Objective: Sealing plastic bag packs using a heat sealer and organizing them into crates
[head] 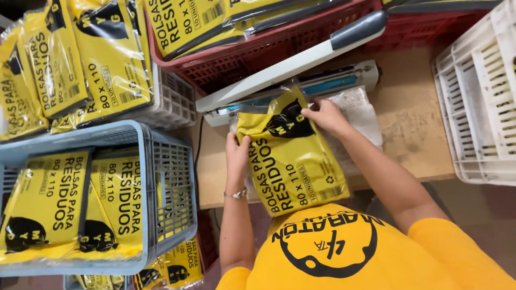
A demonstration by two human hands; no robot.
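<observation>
The wooden table (pixel 414 129) is carrying the work, with crates crowding it on three sides: a blue crate (pixel 166 182) at the left full of finished yellow packets, a red crate (pixel 279 53) behind, and a white crate (pixel 478 91) at the right. Across the middle, the heat sealer (pixel 301 75) is standing with its long arm lifted, so its sealing bar is lying open.

The yellow packet (pixel 293 161) is lying flat on the table in front of the person, its top edge pointing into the gap under the raised arm. The left hand (pixel 236 153) is pressing on the packet's left edge with fingers laid together and flat, steadying rather than gripping. The right hand (pixel 325 115) is resting on the upper right corner, fingertips pinching or pressing the plastic near the sealer; I cannot tell which.

To do this well, I judge the open edge should be lying straight and smooth across the bar, with no fold or trapped air. Both hands should be pulling the film lightly taut sideways, and fingers should be keeping clear of the bar line under the arm.
</observation>
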